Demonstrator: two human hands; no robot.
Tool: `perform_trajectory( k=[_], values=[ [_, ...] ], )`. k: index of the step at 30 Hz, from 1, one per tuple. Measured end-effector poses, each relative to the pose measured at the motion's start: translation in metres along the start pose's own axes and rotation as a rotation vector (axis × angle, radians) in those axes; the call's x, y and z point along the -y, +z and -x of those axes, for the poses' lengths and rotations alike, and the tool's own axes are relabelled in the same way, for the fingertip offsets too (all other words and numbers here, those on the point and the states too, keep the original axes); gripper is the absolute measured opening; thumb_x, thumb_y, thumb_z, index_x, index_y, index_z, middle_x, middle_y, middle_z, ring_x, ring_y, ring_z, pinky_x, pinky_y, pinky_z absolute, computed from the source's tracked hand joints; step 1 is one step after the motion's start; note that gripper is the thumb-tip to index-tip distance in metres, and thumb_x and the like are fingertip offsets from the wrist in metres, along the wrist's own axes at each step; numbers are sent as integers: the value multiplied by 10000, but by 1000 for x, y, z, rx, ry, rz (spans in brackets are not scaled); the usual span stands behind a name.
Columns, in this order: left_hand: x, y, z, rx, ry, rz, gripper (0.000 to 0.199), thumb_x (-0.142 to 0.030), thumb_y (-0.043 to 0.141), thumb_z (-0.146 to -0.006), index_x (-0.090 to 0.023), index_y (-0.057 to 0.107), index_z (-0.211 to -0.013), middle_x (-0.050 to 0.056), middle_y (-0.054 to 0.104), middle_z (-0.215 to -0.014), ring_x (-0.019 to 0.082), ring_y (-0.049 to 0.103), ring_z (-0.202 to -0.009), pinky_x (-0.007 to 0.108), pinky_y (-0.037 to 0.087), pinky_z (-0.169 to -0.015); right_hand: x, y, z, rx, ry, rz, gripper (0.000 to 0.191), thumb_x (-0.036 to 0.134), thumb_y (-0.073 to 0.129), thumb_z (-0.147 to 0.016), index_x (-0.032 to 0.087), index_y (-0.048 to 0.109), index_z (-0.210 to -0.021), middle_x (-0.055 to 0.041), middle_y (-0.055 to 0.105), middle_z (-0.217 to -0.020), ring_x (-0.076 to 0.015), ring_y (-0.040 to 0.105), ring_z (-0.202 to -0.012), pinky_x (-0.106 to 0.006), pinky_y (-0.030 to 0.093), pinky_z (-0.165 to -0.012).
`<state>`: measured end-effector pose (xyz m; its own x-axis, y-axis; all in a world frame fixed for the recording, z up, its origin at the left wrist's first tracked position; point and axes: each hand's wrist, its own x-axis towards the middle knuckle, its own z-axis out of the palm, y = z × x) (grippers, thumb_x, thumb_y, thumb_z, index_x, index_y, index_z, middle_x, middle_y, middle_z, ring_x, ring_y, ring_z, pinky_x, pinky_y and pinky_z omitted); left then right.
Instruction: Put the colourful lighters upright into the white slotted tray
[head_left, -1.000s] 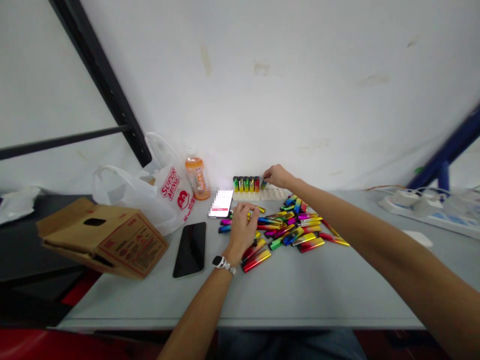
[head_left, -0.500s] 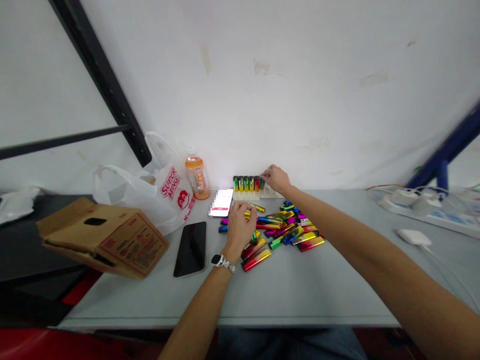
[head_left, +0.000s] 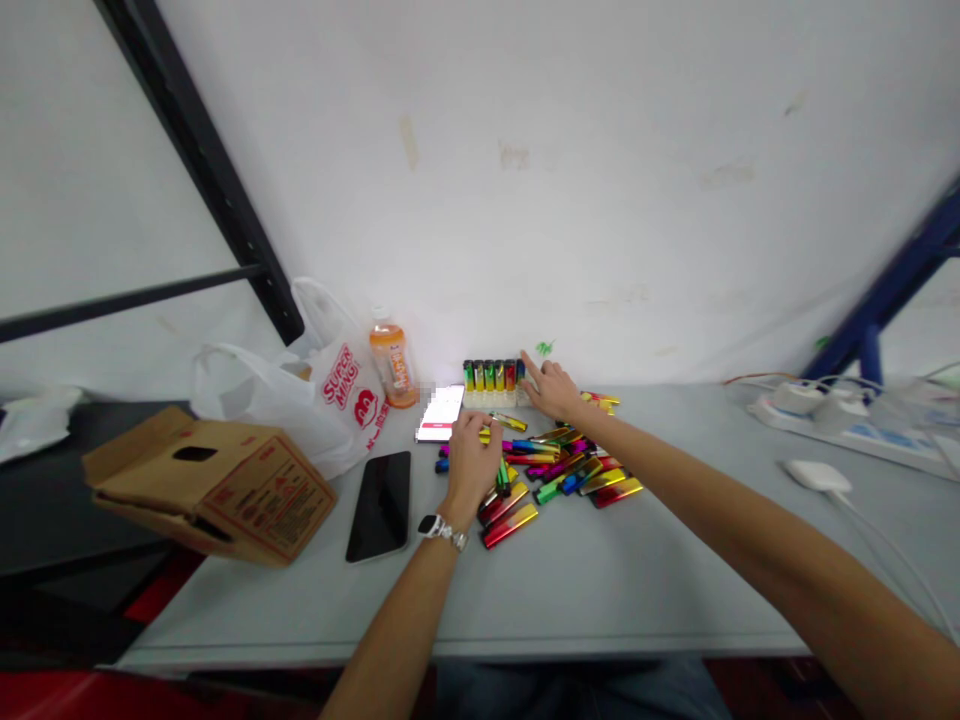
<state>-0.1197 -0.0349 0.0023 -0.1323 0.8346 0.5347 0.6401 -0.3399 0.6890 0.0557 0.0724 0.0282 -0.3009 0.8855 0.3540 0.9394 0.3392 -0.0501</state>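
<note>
at the centre of the frame, a row of lighters (head_left: 490, 376) stands in a white tray (head_left: 487, 398) on the worktop (head_left: 600, 585), long axes vertical, dark tops up. the blue end lighter (head_left: 520, 371) is just left of the right hand (head_left: 555, 388), the nearer one, index finger straight, others loosely curled. lower down, the left hand (head_left: 474, 462) bends over scattered lighters (head_left: 512, 526) lying flat; whether it pinches one, i cannot tell.
</note>
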Motion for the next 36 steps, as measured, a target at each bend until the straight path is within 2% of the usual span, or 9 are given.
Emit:
perform_trajectory(
  k=[5,12,16,19,23,26,31,33,36],
  values=[
    [2,2,0,-4,-20,1,136,-231,529,-878,-195,627,-791,58,617,-890,218,595,-900,372,478,-866,15,-2,14,55,-108,-156,322,384,540,-921,172,727,-1074,-139,668,-1062,-253,609,-982,-322,443,-869],
    [7,4,-1,-20,-56,29,109,-233,542,-886,-185,607,-813,63,621,-896,213,599,-888,374,489,-858,22,6,8,314,-51,-288,240,375,730,-761,148,775,-824,-85,741,-808,-208,642,-739,-272,421,-658],
    [11,5,-4,-93,-108,109,130,-290,580,-878,-174,613,-926,69,631,-940,193,591,-829,368,495,-827,18,2,17,254,-25,-640,179,300,729,-745,123,740,-767,-43,698,-689,-154,593,-636,-249,394,-582],
    [8,6,-5,-132,-228,249,335,-414,653,-838,-151,602,-1040,100,645,-1030,191,603,-834,351,501,-792,19,-6,38,208,25,-951,232,343,728,-744,120,702,-802,-12,636,-620,-124,531,-561,-240,362,-524],
    [-6,6,-3,-9,-234,420,396,-526,636,-838,-146,645,-949,86,685,-957,195,629,-853,301,490,-745,28,-15,68,180,19,-1202,337,448,737,-745,138,662,-852,38,554,-570,-93,439,-503,-230,288,-479],
    [-16,5,0,73,-167,476,415,-560,585,-867,-153,652,-828,53,681,-831,191,627,-833,287,478,-740,34,-17,84,139,10,-1241,375,494,738,-748,147,656,-866,49,524,-567,-92,417,-505,-233,282,-482],
    [-22,7,5,98,-146,581,412,-562,508,-924,-166,615,-878,29,656,-783,150,630,-767,273,491,-747,28,-18,95,-80,61,-1163,400,565,652,-822,171,647,-892,65,447,-538,-110,404,-516,-248,312,-510],
    [-25,8,7,126,-157,658,402,-579,510,-921,-182,572,-899,-18,589,-680,115,587,-627,242,474,-639,22,-17,97,-153,105,-1173,419,592,609,-845,174,626,-830,51,459,-562,-115,409,-533,-255,319,-519],
    [-32,7,11,182,-244,795,436,-630,552,-872,-195,549,-909,-88,420,-557,63,374,-418,195,302,-433,15,-17,99,-212,159,-1204,461,623,570,-859,172,612,-771,30,484,-595,-118,409,-547,-262,310,-515]
  ],
)
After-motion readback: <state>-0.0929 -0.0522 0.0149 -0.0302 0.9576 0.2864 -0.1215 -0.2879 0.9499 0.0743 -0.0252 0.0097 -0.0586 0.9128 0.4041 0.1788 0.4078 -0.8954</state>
